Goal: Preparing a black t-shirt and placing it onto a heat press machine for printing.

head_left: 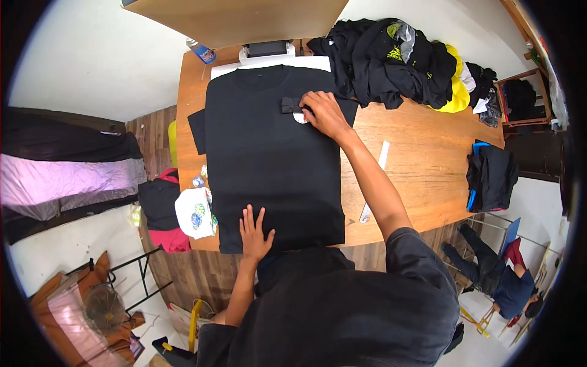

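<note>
A black T-shirt [275, 165] lies spread on the wooden table in front of me, neckline at the far end. My left hand [255, 233] rests flat on its near part, fingers spread. At the upper right of the chest, my right hand [326, 116] is bent down over the shirt, its fingers curled at a small folded black piece of cloth [290, 105]. Just below that cloth, a white round patch [300, 118] shows partly from under the fingers. The fingertips' exact hold is partly hidden.
Black and yellow clothes [391, 67] are heaped at the far right. A white strip like a ruler [375, 183] lies right of the shirt. Folded dark garments [492, 177] sit at the right edge, a blue spray can [201, 52] at the far left, white printed cloth [194, 213] near left.
</note>
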`<state>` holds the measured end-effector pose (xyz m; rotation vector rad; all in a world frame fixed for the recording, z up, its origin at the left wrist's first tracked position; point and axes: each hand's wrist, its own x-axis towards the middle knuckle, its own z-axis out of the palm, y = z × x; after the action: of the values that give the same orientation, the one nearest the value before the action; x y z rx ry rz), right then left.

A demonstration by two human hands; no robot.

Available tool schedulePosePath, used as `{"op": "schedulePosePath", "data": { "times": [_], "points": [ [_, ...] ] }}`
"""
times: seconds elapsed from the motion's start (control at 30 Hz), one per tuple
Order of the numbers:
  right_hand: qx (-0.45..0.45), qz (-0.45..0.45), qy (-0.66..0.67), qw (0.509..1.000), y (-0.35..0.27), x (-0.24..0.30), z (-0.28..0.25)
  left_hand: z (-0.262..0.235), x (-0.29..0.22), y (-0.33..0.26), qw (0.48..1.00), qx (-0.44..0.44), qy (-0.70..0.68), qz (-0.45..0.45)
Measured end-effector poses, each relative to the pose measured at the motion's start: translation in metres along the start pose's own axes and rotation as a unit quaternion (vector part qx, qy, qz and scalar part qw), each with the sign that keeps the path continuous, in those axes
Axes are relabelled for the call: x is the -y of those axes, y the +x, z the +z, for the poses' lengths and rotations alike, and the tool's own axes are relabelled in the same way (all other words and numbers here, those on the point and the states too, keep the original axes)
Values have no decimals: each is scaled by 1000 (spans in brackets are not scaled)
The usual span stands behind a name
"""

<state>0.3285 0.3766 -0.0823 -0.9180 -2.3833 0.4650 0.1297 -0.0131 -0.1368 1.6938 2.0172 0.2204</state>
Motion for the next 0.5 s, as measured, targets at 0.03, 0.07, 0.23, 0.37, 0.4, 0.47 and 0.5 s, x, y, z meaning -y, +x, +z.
{"op": "schedulePosePath", "data": {
  "times": [0.03,0.07,0.23,0.37,0.4,0.47,0.5],
  "points": [
    [6,1,-1,1000,-1,-2,2,1,0,0,1000,2,0,2],
    [6,0,-1,1000,-1,-3,2,1,0,0,1000,3,0,3],
    [3,3,1,1000,1,-2,4,1,1,0,1000,2,0,1],
    [7,-12,-1,1000,6,1,-2,0,0,-1,1000,1,-1,1],
    [4,-3,2,1000,7,2,-3,0,0,-2,1000,1,0,1],
    [2,6,5,1000,8,2,-1,1,0,-3,1000,0,-4,2],
    [6,10,-5,1000,6,0,2,1,0,-3,1000,0,-4,3]
  ]
}}
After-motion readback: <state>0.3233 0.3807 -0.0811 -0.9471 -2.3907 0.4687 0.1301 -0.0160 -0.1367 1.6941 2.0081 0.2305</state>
